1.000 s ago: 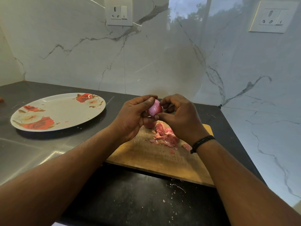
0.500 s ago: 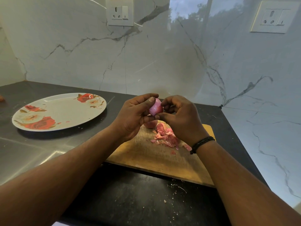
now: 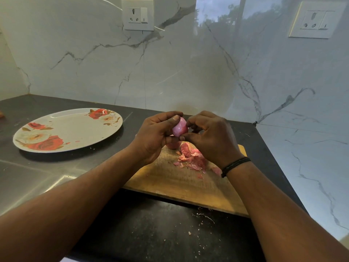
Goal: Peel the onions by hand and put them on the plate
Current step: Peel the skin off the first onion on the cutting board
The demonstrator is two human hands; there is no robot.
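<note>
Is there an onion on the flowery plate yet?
No, the plate holds no onion; the onion is held up between the left hand and the right hand over the cutting board.

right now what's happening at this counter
A person is peeling a small pink onion, gripping it with the left hand and the right hand above a wooden cutting board. Peeled skins lie piled on the board. The floral plate to the left holds no onions yet.
</note>
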